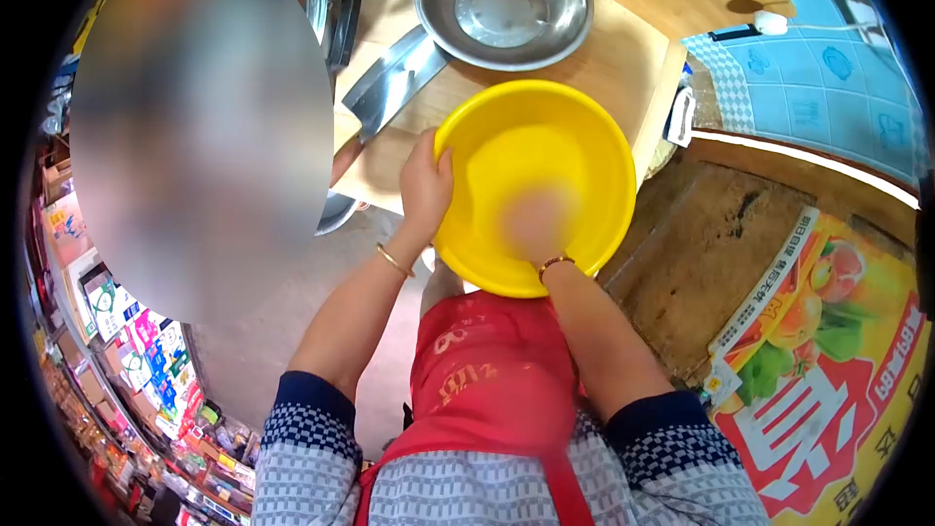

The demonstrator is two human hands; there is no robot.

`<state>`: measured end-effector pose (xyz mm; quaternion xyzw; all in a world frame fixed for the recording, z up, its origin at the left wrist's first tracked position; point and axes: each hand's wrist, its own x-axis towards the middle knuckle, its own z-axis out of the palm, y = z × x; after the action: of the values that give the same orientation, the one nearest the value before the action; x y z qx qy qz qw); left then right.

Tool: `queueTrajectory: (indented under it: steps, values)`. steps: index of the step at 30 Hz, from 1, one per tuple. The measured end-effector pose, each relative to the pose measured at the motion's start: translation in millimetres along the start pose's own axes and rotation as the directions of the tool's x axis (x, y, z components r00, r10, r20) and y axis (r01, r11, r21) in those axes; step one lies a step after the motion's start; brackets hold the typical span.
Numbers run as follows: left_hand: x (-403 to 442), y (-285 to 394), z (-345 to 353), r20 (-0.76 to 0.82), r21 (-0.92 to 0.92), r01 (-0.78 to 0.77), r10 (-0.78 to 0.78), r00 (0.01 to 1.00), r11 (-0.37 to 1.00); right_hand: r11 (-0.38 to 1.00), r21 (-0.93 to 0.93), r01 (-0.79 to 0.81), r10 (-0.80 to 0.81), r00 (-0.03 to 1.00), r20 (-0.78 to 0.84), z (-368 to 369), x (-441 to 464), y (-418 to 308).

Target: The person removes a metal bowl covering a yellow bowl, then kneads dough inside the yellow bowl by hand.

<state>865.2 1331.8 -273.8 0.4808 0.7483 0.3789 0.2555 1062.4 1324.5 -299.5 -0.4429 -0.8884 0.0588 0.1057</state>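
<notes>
A large yellow basin (606,151) sits tilted toward me, between the wooden table and my red apron. My left hand (427,185) is closed around its left rim, the thumb on the inner side. Inside the basin, low and near its front wall, is my right hand (538,219), smeared by motion, so its fingers do not show clearly. No contents can be made out in the basin. Just beyond it on the table lies a broad, shiny metal blade (394,83). Behind that stands a metal bowl (502,10).
The wooden table (623,68) reaches up to the basin's far side. At left, a blurred oval hides part of the scene. Shelves of packaged goods (136,351) run down the left. A printed yellow-and-red sheet (828,360) lies at right beside a brown wooden board (716,244).
</notes>
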Motion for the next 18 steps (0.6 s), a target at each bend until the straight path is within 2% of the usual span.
queueTrajectory:
  steps: [3, 9, 13, 16, 18]
  values:
    - [1, 2, 0, 0.015, -0.023, 0.035, -0.035, 0.999, 0.999, 0.994, 0.101, -0.048, 0.038, 0.995, 0.093, -6, 19, -2]
    - [1, 5, 0, 0.024, 0.04, 0.09, -0.091, 0.996, 0.995, 0.99, 0.132, -0.054, 0.036, 0.989, 0.141, 2, 42, -4]
    - [2, 7, 0, 0.066, 0.034, 0.137, -0.139, 0.988, 0.99, 0.994, 0.091, -0.06, 0.054, 0.997, 0.064, 12, 53, -8]
    - [0, 6, 1, 0.035, 0.061, 0.124, -0.126, 0.991, 0.99, 0.984, 0.179, -0.005, -0.003, 0.999, 0.045, 13, 63, -7]
    - [0, 8, -1, 0.029, 0.026, 0.086, -0.086, 0.996, 0.996, 0.984, 0.175, 0.042, -0.064, 0.99, 0.124, 15, 68, -8]
